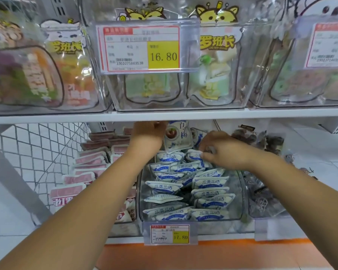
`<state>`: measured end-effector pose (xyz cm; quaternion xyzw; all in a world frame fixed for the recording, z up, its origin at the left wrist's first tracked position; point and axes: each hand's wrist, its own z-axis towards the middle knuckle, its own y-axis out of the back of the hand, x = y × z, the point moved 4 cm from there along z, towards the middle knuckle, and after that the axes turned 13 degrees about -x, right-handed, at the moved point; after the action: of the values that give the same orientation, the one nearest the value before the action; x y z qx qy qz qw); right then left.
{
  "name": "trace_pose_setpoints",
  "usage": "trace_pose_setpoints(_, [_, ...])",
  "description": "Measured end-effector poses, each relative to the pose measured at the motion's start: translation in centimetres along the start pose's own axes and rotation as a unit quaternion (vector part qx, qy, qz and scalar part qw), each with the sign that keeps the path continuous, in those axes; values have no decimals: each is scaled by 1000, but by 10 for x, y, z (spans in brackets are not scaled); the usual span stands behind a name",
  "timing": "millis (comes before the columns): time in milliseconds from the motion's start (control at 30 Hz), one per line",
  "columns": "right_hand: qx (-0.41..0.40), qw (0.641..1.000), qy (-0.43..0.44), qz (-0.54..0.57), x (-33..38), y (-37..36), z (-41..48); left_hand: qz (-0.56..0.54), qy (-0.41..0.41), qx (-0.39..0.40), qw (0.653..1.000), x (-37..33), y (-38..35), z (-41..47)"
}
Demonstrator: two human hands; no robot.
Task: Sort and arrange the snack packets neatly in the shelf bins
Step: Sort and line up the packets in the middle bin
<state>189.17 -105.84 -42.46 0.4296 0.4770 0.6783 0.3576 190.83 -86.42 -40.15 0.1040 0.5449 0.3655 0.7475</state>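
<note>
A clear bin (pixel 239 191) on the lower shelf holds several small white-and-blue snack packets (pixel 164 187). At its back a larger white-and-blue pouch (pixel 177 136) stands upright. My left hand (pixel 147 133) grips the pouch's upper left edge, just under the shelf board. My right hand (pixel 220 148) reaches over the back of the bin and pinches one small packet (pixel 195 155) on top of the pile. Its fingertips are curled over the packet's edge.
Pink-and-white packets (pixel 90 164) fill the bin to the left, dark wrapped snacks (pixel 261 141) the bin to the right. A price tag (pixel 170 234) hangs at the front. Upper shelf board (pixel 242 113) carries clear bins with large pouches. Wire mesh (pixel 37 149) closes the left side.
</note>
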Motion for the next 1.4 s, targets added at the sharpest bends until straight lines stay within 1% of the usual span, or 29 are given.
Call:
trace_pose_setpoints(67, [4,1000,9,-4,-4,-5,1,27,5,41,999,-7,-7,6])
trace_pose_setpoints(133, [-4,999,2,-35,-7,-2,0,98,-24,82,991,-13,-13,9])
trace_pose_setpoints(233, [5,993,36,-116,-6,8,-3,160,-56,86,982,-11,-15,13])
trace_pose_setpoints(300, [23,988,47,-144,-5,11,-3,140,-35,96,985,-6,-17,15])
trace_pose_setpoints(333, [30,986,55,-153,-5,9,-2,118,-32,113,986,-4,-19,12])
trace_pose_setpoints(367, [35,985,65,-156,-3,6,0,94,-34,148,984,-3,-24,8])
trace_pose_setpoints(467, [53,991,67,-99,1,-2,2,86,-109,248,959,-5,-39,-2])
trace_pose_setpoints(533, [52,998,15,-25,-3,0,1,99,-117,282,947,-2,-42,-4])
trace_pose_setpoints(567, [22,999,-23,11,-5,5,2,101,-115,287,945,0,-42,-4])
trace_pose_setpoints(633, [-80,991,-82,74,-7,16,5,105,-115,299,941,-1,-40,-4])
trace_pose_setpoints(667, [-102,987,-90,80,-6,16,7,103,-114,307,939,-2,-39,-5])
trace_pose_setpoints(700, [-93,990,-81,67,-1,13,10,96,-112,312,939,-3,-39,-5])
trace_pose_setpoints(767, [-28,999,-28,4,9,-2,17,89,-109,304,942,-2,-38,-6])
trace_pose_setpoints(800, [-8,1000,-8,-24,12,-7,19,102,-108,299,943,-2,-36,-8])
trace_pose_setpoints(833, [-8,999,0,-41,13,-6,19,133,-113,301,938,0,-35,-12])
trace_pose_setpoints(900, [-16,999,-12,-48,9,5,17,230,-148,320,907,4,-34,-21])
trace_pose_setpoints(967, [-19,998,-35,-54,3,16,14,296,-193,362,863,6,-33,-31])
trace_pose_setpoints(1033, [-10,996,-43,-83,6,19,13,301,-205,409,837,8,-29,-34])
trace_pose_setpoints(1100, [-4,992,-36,-122,11,12,16,297,-206,431,827,10,-28,-32])
trace_pose_setpoints(1133, [2,989,-29,-144,13,9,18,297,-202,436,825,11,-29,-30])
trace_pose_setpoints(1200, [4,987,-20,-162,14,8,20,297,-183,428,834,14,-34,-25])
trace_pose_setpoints(1300, [-5,985,9,-172,10,8,13,280,-184,403,852,11,-44,-15])
trace_pose_setpoints(1367, [5,985,36,-169,6,5,8,261,-187,379,868,7,-50,-6])
trace_pose_setpoints(1400, [15,987,34,-155,5,5,6,258,-191,373,871,7,-54,-3])
